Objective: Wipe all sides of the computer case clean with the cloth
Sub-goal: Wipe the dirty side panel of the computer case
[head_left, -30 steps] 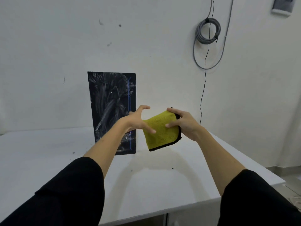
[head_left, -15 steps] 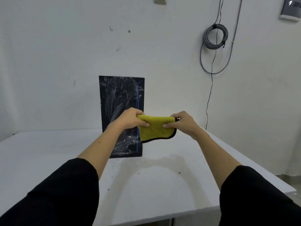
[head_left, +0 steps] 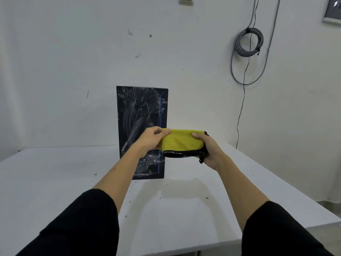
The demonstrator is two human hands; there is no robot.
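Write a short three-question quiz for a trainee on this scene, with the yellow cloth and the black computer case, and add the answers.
1. True or false: the folded yellow microfibre cloth with black trim is pressed against the tall black computer case.
2. Which hands hold the cloth? A) left only B) right only C) both
3. Fill in: the front of the case shows whitish ______.

Key
1. False. The cloth is held in the air in front of the case, above the white table.
2. C. The left hand pinches its left end, and the right hand grips its right end.
3. Smears, or streaks; they run beside a thin blue vertical line.
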